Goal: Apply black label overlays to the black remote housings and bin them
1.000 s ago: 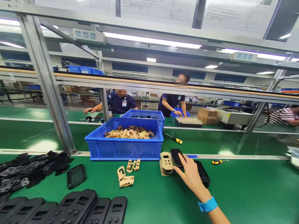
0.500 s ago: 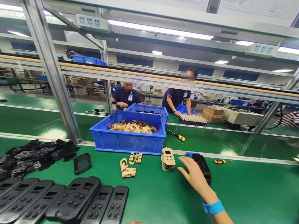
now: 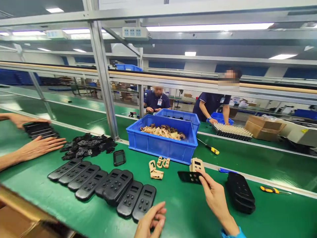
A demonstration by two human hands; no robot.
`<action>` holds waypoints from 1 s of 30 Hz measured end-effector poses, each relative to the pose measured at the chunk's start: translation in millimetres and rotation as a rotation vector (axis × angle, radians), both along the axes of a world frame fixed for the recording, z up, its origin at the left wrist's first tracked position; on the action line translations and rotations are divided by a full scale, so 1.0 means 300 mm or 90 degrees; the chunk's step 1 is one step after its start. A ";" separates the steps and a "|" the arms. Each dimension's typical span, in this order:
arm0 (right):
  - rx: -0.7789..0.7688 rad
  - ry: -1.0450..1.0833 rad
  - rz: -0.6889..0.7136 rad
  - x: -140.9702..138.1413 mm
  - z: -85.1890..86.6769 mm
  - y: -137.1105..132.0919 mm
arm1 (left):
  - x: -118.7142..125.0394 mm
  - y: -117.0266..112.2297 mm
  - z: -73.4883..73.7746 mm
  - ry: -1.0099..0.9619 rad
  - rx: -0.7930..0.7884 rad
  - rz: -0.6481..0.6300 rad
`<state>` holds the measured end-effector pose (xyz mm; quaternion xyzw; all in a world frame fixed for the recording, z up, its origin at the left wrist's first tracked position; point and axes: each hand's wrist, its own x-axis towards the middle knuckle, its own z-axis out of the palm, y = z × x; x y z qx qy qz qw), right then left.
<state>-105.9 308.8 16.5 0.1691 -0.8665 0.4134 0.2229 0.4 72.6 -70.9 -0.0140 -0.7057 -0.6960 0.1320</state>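
Note:
My right hand (image 3: 214, 193) pinches a thin black face panel with round holes (image 3: 189, 177) by its right end, in front of a stack of tan panels (image 3: 197, 162). Low in the middle, my left hand (image 3: 151, 220) is open and holds nothing, its fingers loosely curled. Beside it lies the nearest black remote-shaped housing (image 3: 145, 202), at the end of a row of several similar housings (image 3: 84, 177). Right of my right hand rests a stack of black housings (image 3: 240, 191). Small tan bracket-like pieces (image 3: 156, 172) lie ahead of my hands.
A blue bin (image 3: 160, 147) of tan pieces stands behind. Thin black parts (image 3: 85, 145) are heaped at left, near a black-framed screen piece (image 3: 119, 158). A co-worker's hands (image 3: 41, 147) touch black parts at far left. Screwdrivers (image 3: 269, 189) lie around. Two people work opposite.
The view has turned left, bringing a co-worker's hands into sight. My right hand, empty before, now holds a black panel. More of my left hand shows beside the housings.

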 end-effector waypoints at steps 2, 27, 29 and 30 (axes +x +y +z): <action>-0.172 -0.132 0.077 0.049 -0.001 -0.059 | -0.025 -0.004 0.062 -0.071 0.132 -0.035; -0.597 -0.302 0.327 0.156 -0.136 -0.180 | -0.005 0.011 0.217 -0.340 0.532 -0.183; -0.742 -0.271 0.194 0.119 -0.094 -0.123 | -0.018 -0.005 0.207 -0.336 0.494 -0.161; -0.804 -0.238 0.122 0.098 -0.072 -0.093 | -0.031 -0.015 0.204 -0.320 0.462 -0.149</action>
